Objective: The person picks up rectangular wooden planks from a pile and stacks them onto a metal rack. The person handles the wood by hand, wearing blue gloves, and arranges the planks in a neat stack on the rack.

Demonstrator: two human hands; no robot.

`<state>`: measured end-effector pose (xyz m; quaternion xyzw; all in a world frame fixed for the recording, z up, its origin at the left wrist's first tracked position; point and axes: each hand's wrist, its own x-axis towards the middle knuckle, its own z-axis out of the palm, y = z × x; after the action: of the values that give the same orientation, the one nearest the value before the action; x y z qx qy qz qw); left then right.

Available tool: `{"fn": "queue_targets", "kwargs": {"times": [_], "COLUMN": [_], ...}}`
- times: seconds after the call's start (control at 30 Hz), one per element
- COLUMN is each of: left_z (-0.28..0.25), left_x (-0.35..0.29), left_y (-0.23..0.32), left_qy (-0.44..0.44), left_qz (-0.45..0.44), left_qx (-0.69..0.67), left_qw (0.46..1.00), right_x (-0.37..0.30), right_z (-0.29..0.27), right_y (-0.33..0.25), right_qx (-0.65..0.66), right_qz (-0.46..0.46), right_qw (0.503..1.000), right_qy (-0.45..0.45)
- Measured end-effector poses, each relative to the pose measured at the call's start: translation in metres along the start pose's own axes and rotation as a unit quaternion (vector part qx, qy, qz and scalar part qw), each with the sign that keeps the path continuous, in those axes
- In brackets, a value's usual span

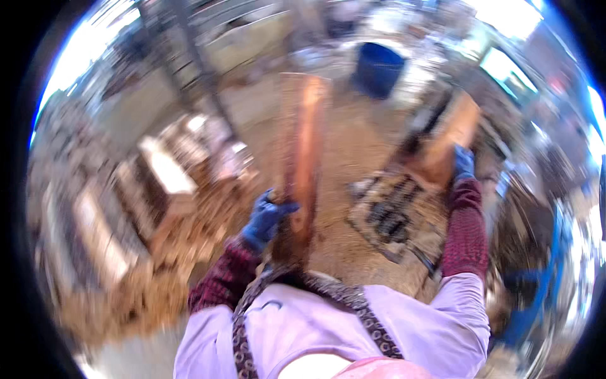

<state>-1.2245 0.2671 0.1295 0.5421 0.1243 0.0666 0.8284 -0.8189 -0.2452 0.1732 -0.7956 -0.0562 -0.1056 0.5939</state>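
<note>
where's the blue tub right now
In the head view, the blue tub is near the top, right of centre, to the right of the board at the left hand and up-left of the right hand.

No lettering or numbers can be read.

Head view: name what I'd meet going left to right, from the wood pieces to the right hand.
Wood pieces, left hand, long board, blue container, right hand.
</note>
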Motion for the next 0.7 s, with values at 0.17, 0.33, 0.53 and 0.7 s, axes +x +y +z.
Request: {"fn": "queue_targets", "kwargs": {"times": [0.17,0.33,0.53,0.7], "left_z": [-0.071,-0.261,-0.371,-0.327], "left_x": [0.015,0.076,0.151,0.040], "left_y": [-0.015,0.039,0.025,0.048], "left_qy": [0.213,0.254,0.211,0.121], "left_qz": [0.050,0.018,-0.056,0.035], "left_qx": [-0.030,0.016,0.704,0.612], "left_qw": [0.975,0.967,0.676,0.781], "right_x": [0.042,-0.056,-0.189,-0.293], "right_z": [-0.015,0.142,0.388,0.609], "right_y": [0.076,-0.001,-0.156,-0.220], "right_qx": [-0.682,-0.354,-0.226,0.032], "right_qz": [-0.125,-0.295,-0.368,-0.247], "right_qw": [0.718,0.883,0.897,0.854], "right_qy": [-0.055,0.092,-0.095,-0.457]}}
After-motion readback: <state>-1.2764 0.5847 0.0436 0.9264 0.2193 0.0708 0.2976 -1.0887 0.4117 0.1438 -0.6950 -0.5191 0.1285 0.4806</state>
